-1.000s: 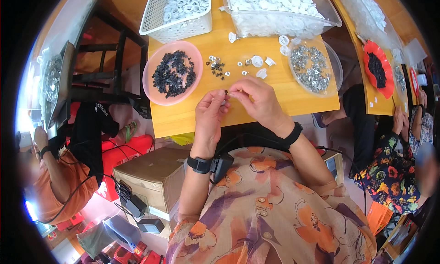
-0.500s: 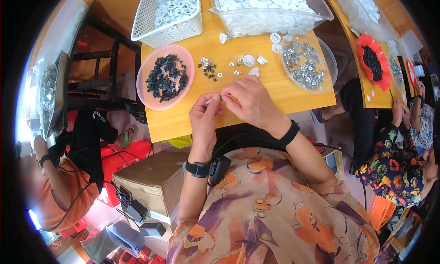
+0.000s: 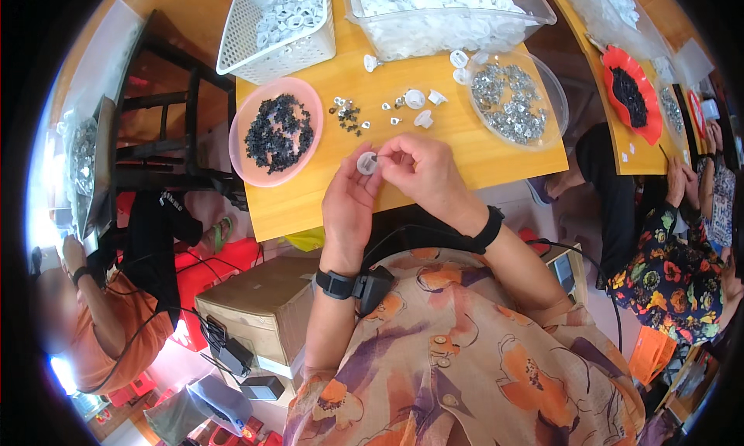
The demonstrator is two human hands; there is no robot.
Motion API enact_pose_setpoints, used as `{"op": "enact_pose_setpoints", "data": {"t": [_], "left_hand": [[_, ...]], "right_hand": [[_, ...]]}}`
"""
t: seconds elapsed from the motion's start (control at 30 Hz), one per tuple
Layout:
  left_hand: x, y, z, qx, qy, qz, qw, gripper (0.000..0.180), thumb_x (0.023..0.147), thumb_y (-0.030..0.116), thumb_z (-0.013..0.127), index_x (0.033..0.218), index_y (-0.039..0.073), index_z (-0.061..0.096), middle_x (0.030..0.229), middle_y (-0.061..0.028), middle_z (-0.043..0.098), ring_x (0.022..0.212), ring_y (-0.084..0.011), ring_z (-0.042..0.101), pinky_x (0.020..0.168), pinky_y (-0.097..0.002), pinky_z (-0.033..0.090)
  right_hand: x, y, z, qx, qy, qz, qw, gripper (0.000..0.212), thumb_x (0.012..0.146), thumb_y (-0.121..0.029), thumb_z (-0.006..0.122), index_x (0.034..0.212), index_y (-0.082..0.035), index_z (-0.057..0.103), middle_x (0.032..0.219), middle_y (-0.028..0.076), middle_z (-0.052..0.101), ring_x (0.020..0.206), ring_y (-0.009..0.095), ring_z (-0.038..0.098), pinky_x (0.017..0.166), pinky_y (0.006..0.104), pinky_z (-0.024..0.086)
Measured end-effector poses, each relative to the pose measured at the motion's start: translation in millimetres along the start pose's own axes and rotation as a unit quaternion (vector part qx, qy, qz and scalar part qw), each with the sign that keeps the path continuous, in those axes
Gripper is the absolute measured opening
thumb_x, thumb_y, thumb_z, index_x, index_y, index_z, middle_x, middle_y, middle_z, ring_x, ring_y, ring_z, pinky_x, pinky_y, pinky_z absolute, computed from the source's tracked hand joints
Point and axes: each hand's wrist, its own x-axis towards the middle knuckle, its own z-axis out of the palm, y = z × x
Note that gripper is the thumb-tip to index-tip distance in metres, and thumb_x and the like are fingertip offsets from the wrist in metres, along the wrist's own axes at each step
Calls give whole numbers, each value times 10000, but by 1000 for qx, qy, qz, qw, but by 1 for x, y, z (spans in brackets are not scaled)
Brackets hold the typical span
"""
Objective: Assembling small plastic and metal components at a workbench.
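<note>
Over the table's near edge, my left hand (image 3: 348, 206) holds a small round white plastic part (image 3: 366, 164), its flat face turned up. My right hand (image 3: 422, 171) meets it from the right, thumb and forefinger pinched on a tiny dark piece (image 3: 377, 158) at the part's edge; its kind is too small to tell. Beyond my hands lie several white plastic parts (image 3: 415, 99) and a little heap of small dark and metal pieces (image 3: 348, 119). A pink bowl (image 3: 239, 155) of black pieces stands left, a clear round tray (image 3: 556, 113) of metal pieces right.
A white perforated basket (image 3: 225, 58) and a clear bin (image 3: 457, 47), both with white parts, stand at the table's far side. A cardboard box (image 3: 240, 295) is below left. Co-workers sit on both sides, one in an orange shirt (image 3: 139, 314). A red dish (image 3: 649, 132) stands on another table.
My left hand has turned and opened up, so the white part's round face now shows. The right hand has shifted slightly down, still pinching beside it. The whole view has moved a little.
</note>
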Motion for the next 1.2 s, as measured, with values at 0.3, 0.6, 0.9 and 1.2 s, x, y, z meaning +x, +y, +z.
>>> {"op": "enact_pose_setpoints", "data": {"t": [0.3, 0.6, 0.9, 1.2], "left_hand": [[-4, -3, 0, 50, -35, -17, 998, 394, 992, 153, 401, 1312, -78, 401, 1241, -155, 516, 1151, -206, 525, 1019, -325, 426], [-2, -5, -2, 50, -34, -34, 998, 392, 1000, 182, 395, 1319, -47, 404, 1237, -145, 534, 1147, -198, 541, 1002, -312, 446], [-1, -9, -8, 55, -29, -50, 997, 388, 996, 230, 420, 1304, -5, 433, 1241, -119, 540, 1150, -194, 536, 995, -323, 440], [2, -15, -13, 66, -32, -19, 997, 377, 963, 185, 500, 1296, 14, 452, 1229, -118, 548, 1134, -205, 542, 985, -329, 436]], "right_hand": [[-4, 11, 8, -37, 15, 6, 999, 119, 787, -121, 639, 774, -15, 586, 711, 127, 609, 607, 261, 600, 556, 361, 469], [-3, 11, 9, -63, 37, -7, 997, 120, 781, -123, 630, 768, -18, 575, 740, 142, 619, 660, 315, 605, 604, 408, 475], [-5, 12, 13, -64, 46, -15, 997, 120, 781, -126, 637, 777, -21, 581, 743, 140, 620, 657, 309, 605, 599, 404, 478], [-8, 11, 15, 22, 56, 52, 997, 127, 777, -109, 657, 779, 3, 596, 715, 133, 628, 619, 248, 633, 564, 337, 493]]}}
